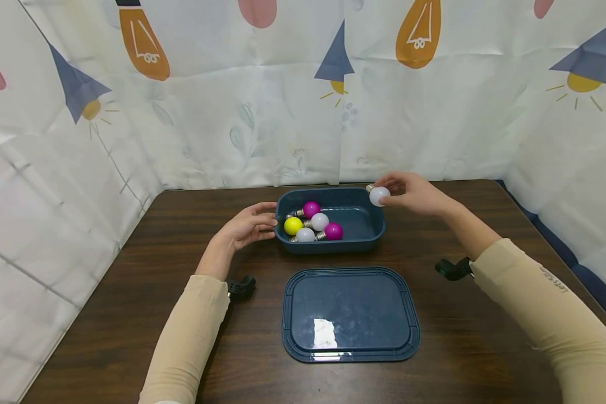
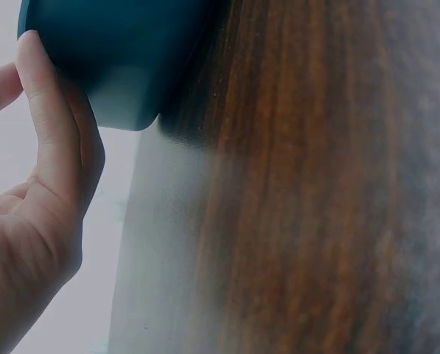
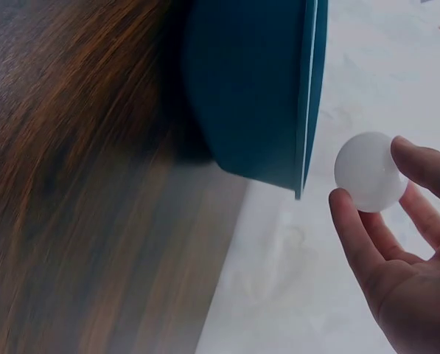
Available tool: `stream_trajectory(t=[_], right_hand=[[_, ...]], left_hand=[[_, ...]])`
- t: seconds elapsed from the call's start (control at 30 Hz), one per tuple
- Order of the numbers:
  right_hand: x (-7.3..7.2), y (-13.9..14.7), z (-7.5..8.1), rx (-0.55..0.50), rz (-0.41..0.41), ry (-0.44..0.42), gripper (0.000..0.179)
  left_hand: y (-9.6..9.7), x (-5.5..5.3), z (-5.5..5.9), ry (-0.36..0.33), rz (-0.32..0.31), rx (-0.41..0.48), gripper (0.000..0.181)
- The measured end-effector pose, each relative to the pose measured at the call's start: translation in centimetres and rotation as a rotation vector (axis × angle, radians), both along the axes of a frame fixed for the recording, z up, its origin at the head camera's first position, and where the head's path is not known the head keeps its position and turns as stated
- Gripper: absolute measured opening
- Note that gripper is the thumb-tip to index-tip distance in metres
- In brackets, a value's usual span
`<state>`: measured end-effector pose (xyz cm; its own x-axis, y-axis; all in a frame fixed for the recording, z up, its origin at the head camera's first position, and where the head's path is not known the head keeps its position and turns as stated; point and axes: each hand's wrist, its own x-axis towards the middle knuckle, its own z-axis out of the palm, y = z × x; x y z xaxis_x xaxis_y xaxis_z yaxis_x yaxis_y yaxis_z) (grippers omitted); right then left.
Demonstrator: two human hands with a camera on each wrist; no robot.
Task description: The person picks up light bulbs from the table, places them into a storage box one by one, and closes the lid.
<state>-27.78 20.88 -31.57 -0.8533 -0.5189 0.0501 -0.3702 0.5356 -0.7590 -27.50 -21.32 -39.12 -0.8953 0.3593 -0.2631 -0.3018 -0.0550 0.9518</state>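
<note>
My right hand (image 1: 413, 194) holds a white light bulb (image 1: 379, 196) above the right end of a dark blue box (image 1: 356, 245). In the right wrist view, fingertips and thumb surround the bulb's round globe (image 3: 370, 171), just off the box rim. My left hand (image 1: 251, 226) rests its fingertips against the box's left end; in the left wrist view they touch the outer wall (image 2: 124, 92). Gathered in the left half of the box lie two magenta bulbs, one of them at the back (image 1: 311, 209), two white bulbs and a yellow bulb (image 1: 293, 225).
A dark blue lid (image 1: 350, 314) lies flat on the brown wooden table (image 1: 454, 348), in front of the box. Behind the table hangs a patterned white curtain (image 1: 293, 123). Each wrist wears a black strap.
</note>
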Motion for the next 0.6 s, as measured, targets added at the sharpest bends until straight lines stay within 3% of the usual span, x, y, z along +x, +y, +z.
stream_trajectory(t=[0.6], right_hand=[[-1.4,-2.2,-1.3,-0.016,0.003,-0.019,0.038]], left_hand=[[0.0,0.1,0.0,0.001,0.0,-0.001,0.063]])
